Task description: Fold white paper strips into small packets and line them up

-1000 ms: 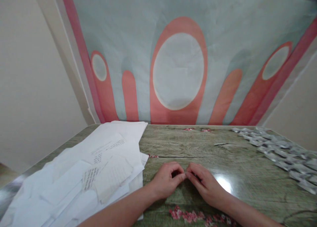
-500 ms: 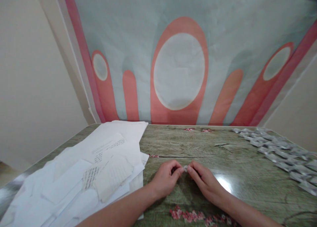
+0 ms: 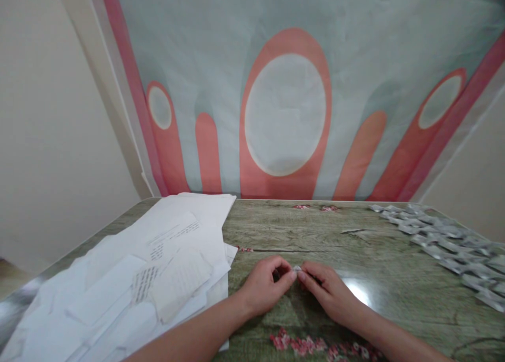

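A small whitish piece of paper [image 3: 297, 269] is pinched between my two hands above the wooden-patterned table [image 3: 284, 230]. Thumb and forefinger of my left hand [image 3: 268, 284] close on its left side. On its right side, the fingertips of my right hand [image 3: 328, 289] press together. The fingers partly cover the piece, so its full shape cannot be made out. Left of my left hand lies a spread pile of white paper sheets [image 3: 114, 288], some with printed text.
Several folded silvery-white strips [image 3: 445, 241] lie in rows at the table's right side. Behind the table stands a pale blue-green wall covering [image 3: 221, 46] with coral shapes. Pink flower patterns mark the tabletop.
The small piece shows slightly more between the fingertips, and its angle has shifted a little. My fingers have moved very slightly; the papers and strips stay where they were.
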{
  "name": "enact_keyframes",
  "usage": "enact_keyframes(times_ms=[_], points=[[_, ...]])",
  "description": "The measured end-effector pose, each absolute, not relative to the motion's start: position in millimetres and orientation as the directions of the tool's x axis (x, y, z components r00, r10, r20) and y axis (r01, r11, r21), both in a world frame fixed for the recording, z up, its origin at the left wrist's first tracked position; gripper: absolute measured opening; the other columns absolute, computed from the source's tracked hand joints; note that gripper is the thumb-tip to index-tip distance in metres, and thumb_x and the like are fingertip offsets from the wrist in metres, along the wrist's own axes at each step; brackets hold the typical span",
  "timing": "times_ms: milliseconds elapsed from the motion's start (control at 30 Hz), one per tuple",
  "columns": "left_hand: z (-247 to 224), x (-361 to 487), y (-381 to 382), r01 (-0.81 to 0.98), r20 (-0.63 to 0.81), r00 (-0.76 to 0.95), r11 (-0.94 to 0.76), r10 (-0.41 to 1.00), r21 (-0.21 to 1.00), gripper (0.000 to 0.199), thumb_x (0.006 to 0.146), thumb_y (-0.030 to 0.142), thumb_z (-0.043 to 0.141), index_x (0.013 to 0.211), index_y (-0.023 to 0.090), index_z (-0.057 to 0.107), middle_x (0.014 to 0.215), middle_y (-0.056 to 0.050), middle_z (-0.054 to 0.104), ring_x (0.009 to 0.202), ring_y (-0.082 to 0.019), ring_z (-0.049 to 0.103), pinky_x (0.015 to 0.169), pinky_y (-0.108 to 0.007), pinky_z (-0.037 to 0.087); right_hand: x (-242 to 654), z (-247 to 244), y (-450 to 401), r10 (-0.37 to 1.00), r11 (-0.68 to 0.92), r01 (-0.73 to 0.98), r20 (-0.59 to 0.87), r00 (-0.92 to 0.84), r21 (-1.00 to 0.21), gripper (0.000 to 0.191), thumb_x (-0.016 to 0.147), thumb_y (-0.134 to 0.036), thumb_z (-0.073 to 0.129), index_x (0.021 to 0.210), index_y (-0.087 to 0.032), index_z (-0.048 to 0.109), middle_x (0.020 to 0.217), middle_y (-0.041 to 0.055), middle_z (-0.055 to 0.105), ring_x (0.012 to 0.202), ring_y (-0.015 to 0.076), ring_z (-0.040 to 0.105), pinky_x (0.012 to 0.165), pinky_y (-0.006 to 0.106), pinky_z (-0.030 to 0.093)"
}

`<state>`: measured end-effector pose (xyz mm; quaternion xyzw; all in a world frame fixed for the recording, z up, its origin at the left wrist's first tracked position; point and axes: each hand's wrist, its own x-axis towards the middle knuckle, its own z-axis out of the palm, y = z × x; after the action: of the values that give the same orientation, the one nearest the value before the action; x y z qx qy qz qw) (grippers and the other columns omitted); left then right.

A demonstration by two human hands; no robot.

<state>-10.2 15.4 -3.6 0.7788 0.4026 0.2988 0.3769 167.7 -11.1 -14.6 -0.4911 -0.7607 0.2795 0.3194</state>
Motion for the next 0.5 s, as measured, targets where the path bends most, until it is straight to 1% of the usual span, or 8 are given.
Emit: enact_keyframes(times_ms=[167, 300, 400, 500], points=[[-0.5, -10.1, 15.1, 0.410, 0.145, 0.491, -0.375, 0.859, 0.832, 0.017, 0.082, 0.030, 0.052, 0.076, 0.015, 0.059, 0.072, 0.000, 0.058, 0.068, -0.013, 0.051, 0.060, -0.021, 0.037, 165.9, -14.2, -12.9, 0.927, 0.353, 0.562, 0.196, -0.321, -0.748, 0.031, 0.092, -0.036, 0.035, 0.066, -0.020, 0.042, 0.063, -0.0020, 0.048, 0.063, 0.0143, 0.046, 0.059, 0.025, 0.035], [-1.4, -10.2, 15.7, 0.402, 0.143, 0.473, -0.358, 0.869, 0.843, 0.017, 0.082, 0.029, 0.052, 0.075, 0.014, 0.059, 0.072, 0.000, 0.059, 0.068, -0.013, 0.052, 0.060, -0.021, 0.037, 163.9, -13.5, -14.5, 0.928, 0.359, 0.575, 0.215, -0.305, -0.735, 0.031, 0.092, -0.036, 0.034, 0.067, -0.020, 0.044, 0.066, -0.0011, 0.049, 0.065, 0.0148, 0.047, 0.061, 0.026, 0.036], [-2.4, -10.7, 15.9, 0.408, 0.151, 0.476, -0.370, 0.866, 0.835, 0.017, 0.082, 0.028, 0.052, 0.075, 0.014, 0.059, 0.072, 0.000, 0.059, 0.069, -0.013, 0.052, 0.060, -0.021, 0.037, 163.2, -12.6, -14.9, 0.927, 0.364, 0.559, 0.234, -0.292, -0.745, 0.029, 0.091, -0.036, 0.036, 0.070, -0.020, 0.048, 0.066, -0.0004, 0.051, 0.064, 0.0149, 0.048, 0.060, 0.026, 0.038], [-2.1, -11.0, 15.4, 0.422, 0.157, 0.486, -0.388, 0.860, 0.819, 0.015, 0.082, 0.027, 0.052, 0.075, 0.015, 0.059, 0.073, 0.000, 0.059, 0.069, -0.013, 0.052, 0.059, -0.021, 0.037, 163.6, -11.4, -15.3, 0.922, 0.378, 0.509, 0.262, -0.285, -0.773, 0.024, 0.090, -0.035, 0.040, 0.078, -0.019, 0.054, 0.071, 0.0008, 0.056, 0.066, 0.0151, 0.051, 0.061, 0.026, 0.040]])
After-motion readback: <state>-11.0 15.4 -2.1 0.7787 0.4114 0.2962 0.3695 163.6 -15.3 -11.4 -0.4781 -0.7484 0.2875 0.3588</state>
